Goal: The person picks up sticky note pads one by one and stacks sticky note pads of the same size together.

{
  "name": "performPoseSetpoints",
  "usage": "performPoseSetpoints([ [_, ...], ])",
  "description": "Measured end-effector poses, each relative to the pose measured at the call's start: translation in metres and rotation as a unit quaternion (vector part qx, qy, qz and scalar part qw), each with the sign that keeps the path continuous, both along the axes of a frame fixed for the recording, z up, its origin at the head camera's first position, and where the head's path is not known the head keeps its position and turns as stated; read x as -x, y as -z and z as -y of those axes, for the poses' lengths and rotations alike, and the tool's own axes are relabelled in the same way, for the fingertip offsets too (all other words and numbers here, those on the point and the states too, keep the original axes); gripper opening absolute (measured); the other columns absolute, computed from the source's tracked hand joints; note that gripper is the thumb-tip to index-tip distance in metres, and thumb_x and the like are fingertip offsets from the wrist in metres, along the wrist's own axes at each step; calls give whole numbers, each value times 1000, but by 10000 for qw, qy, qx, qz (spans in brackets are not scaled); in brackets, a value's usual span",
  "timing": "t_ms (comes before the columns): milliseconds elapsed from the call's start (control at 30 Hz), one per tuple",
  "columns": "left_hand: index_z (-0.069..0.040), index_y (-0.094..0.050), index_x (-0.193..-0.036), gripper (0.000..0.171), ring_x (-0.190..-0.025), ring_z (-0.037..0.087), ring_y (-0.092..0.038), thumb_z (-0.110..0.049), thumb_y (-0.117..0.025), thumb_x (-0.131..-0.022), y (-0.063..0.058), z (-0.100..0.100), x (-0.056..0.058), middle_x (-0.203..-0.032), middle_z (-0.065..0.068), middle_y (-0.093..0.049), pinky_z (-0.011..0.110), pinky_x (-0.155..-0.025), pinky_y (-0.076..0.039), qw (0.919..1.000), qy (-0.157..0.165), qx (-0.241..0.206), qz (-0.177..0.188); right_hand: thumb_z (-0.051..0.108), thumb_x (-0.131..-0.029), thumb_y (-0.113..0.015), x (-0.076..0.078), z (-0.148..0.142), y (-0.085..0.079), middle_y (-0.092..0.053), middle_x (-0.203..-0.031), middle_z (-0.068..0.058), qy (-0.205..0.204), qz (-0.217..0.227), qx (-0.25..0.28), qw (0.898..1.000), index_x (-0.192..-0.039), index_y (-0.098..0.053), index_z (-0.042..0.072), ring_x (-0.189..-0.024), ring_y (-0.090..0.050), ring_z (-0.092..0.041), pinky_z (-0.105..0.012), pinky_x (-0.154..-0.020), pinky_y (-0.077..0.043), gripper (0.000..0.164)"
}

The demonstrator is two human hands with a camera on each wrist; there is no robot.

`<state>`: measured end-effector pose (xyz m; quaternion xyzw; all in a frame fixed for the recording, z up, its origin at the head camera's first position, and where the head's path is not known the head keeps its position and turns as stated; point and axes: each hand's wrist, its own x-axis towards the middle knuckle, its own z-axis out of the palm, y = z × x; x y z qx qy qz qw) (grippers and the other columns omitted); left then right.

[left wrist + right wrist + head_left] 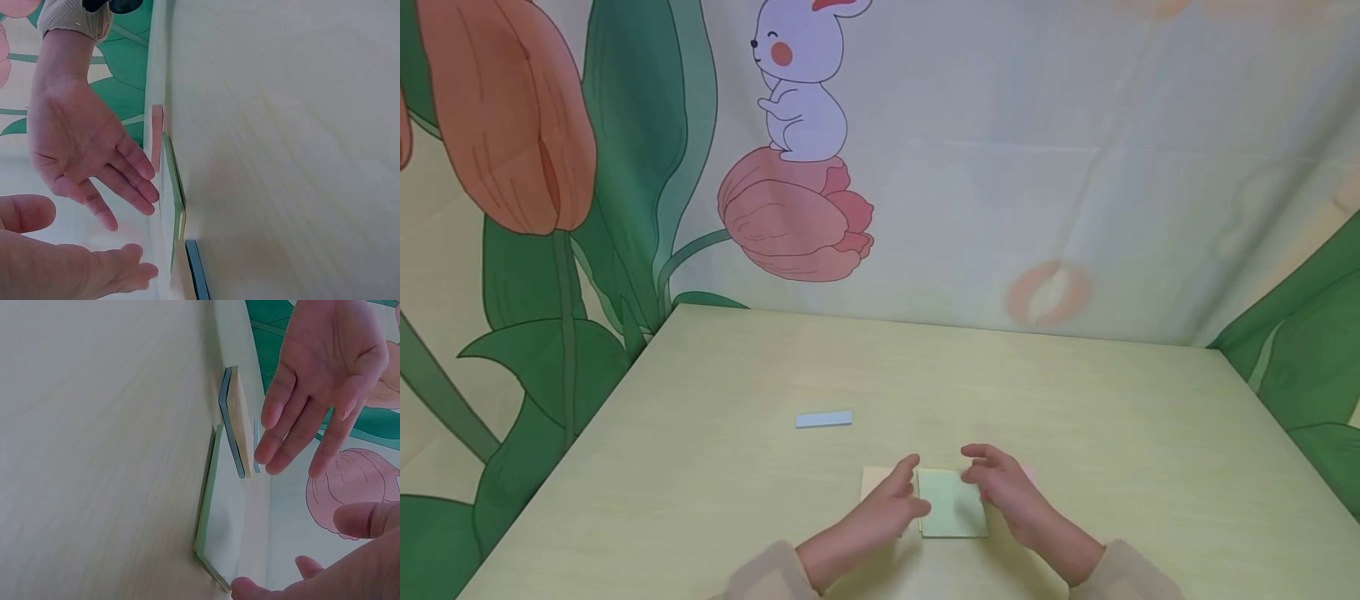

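A pale green square sticky-note pad [951,504] lies flat before me, with a thin yellow edge showing under it. My left hand [880,504] hovers at its left side, fingers loosely extended, over a peach pad [872,482] that it mostly hides. In the right wrist view the peach pad [239,425] rests on a blue pad [230,428]. My right hand [1011,492] is at the green pad's right edge, fingers spread and slightly bent, gripping nothing. Behind it peeks a pink pad [1030,474], seen edge-on in the left wrist view [157,134].
A small light blue strip [823,419] lies farther back and to the left on the pale wooden table [1075,400]. Beyond the table's far edge hangs a curtain [962,167] printed with tulips and a rabbit.
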<state>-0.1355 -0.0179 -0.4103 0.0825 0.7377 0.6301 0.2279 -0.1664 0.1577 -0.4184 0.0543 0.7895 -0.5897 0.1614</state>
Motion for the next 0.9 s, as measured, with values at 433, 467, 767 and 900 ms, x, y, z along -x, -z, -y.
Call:
performPoseSetpoints([
  [433, 3, -12, -139, 67, -131, 44, -4, -8, -46, -82, 9, -14, 9, -144, 28, -7, 61, -101, -6, 9985, -254, -226, 425, 12, -79, -49, -3, -2, 1, -31, -135, -26, 61, 165, 149, 9997, -130, -33, 3, -120, -33, -37, -56, -87, -36, 54],
  [467, 3, -12, -139, 67, -131, 44, -4, -7, -46, -82, 10, -15, 10, -144, 27, -7, 61, -101, -6, 9984, -267, -236, 435, 12, -79, -49, -3, -2, 1, -31, -135, -26, 67, 173, 166, 9997, -130, -33, 3, -120, -33, -37, -53, -86, -37, 54],
  [767, 2, -16, -138, 64, -132, 43, -5, -6, -46, -81, 13, -18, 13, -144, 27, -9, 61, -101, -6, 9984, -308, -213, 417, 11, -79, -49, -1, -1, 0, -38, -131, -20, 249, 236, 266, 9991, -127, -38, 4, -104, -38, -25, -28, -65, -37, 50],
  [900, 2, -19, -137, 62, -132, 43, -5, -6, -46, -81, 12, -19, 12, -144, 27, -10, 61, -101, -6, 9985, -284, -218, 422, 11, -80, -49, 0, -1, 0, -39, -129, -19, 293, 241, 293, 9989, -127, -39, 4, -101, -39, -24, -26, -63, -37, 49],
])
